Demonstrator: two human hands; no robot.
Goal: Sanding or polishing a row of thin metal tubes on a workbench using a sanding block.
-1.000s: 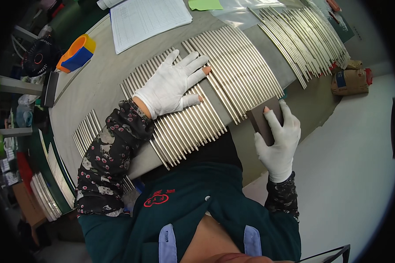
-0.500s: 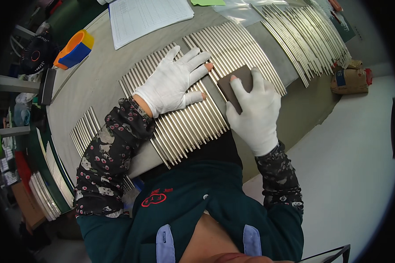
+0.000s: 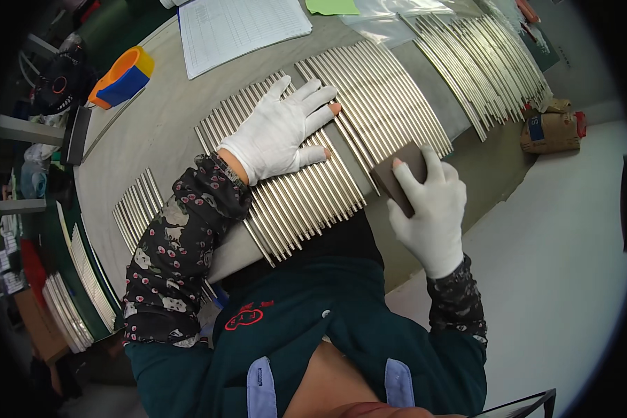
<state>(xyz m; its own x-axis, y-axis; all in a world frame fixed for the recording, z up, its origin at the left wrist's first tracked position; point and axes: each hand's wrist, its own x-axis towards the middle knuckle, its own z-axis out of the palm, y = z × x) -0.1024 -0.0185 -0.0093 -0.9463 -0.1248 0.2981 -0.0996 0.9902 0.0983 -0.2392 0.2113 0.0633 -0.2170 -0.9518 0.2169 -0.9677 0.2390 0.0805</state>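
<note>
My left hand, in a white glove with cut fingertips, lies flat with fingers spread on a row of thin metal rods laid side by side on the grey table. My right hand, also gloved, grips a dark brown sanding block at the near right end of a second row of rods. The block rests against the rods' near ends at the table edge.
More rods lie at the far right, a short bunch to the left. A paper form, a green note, an orange and blue tape roll and a brown parcel are around. Stacked strips sit lower left.
My right hand carried the sanding block from the table edge up onto the rods beside my left hand, then drew it back toward the near ends. My left hand stayed flat on the rods.
</note>
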